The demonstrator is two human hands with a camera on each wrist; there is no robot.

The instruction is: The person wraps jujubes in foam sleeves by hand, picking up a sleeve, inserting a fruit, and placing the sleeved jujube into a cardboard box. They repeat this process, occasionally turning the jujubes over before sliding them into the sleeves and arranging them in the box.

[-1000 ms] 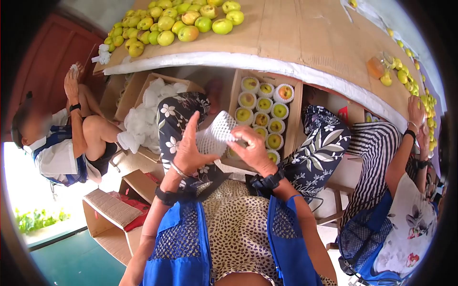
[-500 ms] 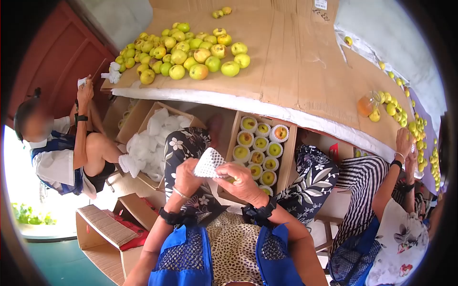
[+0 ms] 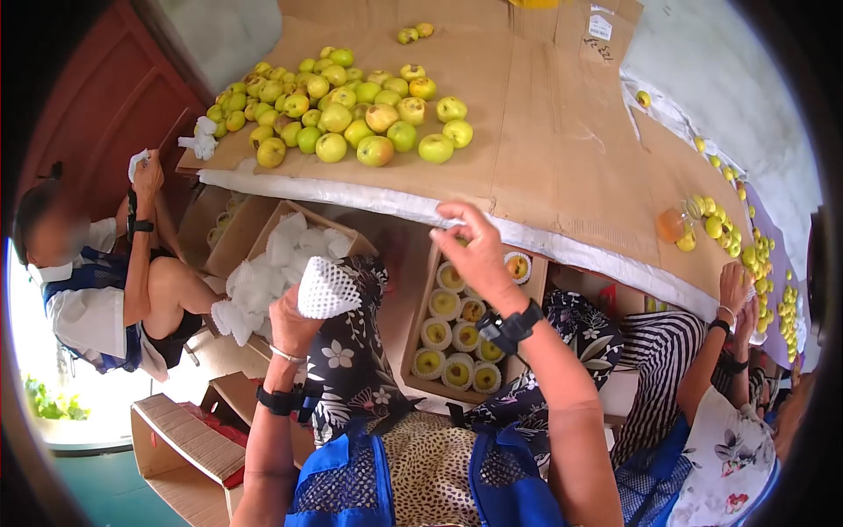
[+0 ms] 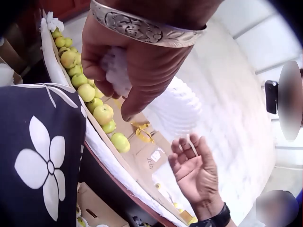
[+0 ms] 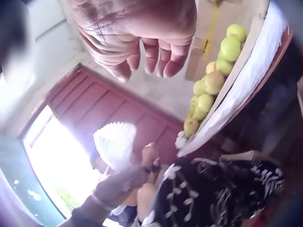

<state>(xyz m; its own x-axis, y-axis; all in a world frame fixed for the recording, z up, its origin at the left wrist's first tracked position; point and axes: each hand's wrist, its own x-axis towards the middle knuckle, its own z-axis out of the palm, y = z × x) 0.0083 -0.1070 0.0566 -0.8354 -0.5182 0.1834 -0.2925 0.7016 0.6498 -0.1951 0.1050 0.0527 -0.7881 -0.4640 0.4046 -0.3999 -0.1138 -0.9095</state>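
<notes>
A white foam net sleeve (image 3: 328, 288) is gripped at its lower end by my left hand (image 3: 292, 323), above my left knee. In the left wrist view its wide ribbed end (image 4: 177, 106) flares out beyond the fingers. My right hand (image 3: 479, 255) is raised apart from it, near the table's front edge and over the far end of an apple box. Its fingers (image 5: 150, 56) bend loosely, and nothing shows between them in the right wrist view. Beneath that hand, yellow-green apples (image 3: 445, 305) sit in foam nets in rows, some hidden by the forearm.
Loose apples (image 3: 334, 119) are heaped on the cardboard-covered table (image 3: 544, 167). White foam nets fill a box (image 3: 285, 250) left of my knee. Empty-looking cartons (image 3: 189, 448) stand lower left. One person (image 3: 97, 299) sits left, another (image 3: 702, 439) right. A jar (image 3: 674, 224) stands on the table.
Both hands were together at the foam net. They have parted: the left hand carries the net left and up, while the right has let go and risen toward the table edge.
</notes>
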